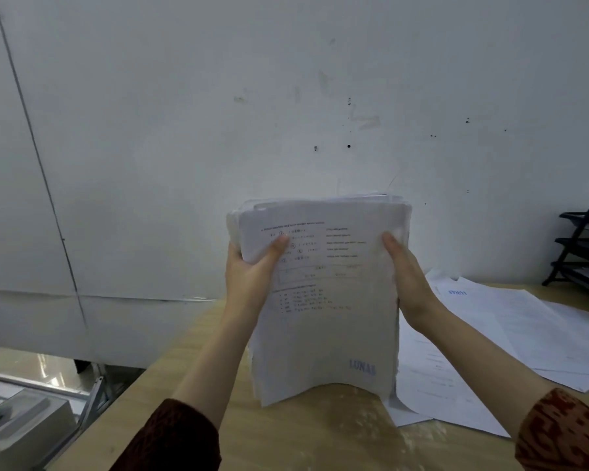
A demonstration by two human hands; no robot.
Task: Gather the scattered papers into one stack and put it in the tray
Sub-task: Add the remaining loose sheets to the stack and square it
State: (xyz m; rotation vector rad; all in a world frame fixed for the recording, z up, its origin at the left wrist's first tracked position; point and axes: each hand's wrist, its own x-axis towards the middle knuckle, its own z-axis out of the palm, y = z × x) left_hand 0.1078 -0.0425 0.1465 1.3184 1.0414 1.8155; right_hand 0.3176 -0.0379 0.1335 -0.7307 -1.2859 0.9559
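A thick stack of white printed papers stands upright on its lower edge on the wooden table. My left hand grips the stack's left edge, thumb across the front sheet. My right hand grips the right edge, thumb on the front. The front sheet carries printed text and a blue "LUNAS" mark. Several loose sheets lie flat on the table to the right. A black tiered tray stands at the far right against the wall.
A white wall rises directly behind the table. The table's left edge drops off to a floor area with a light grey box and a metal frame below.
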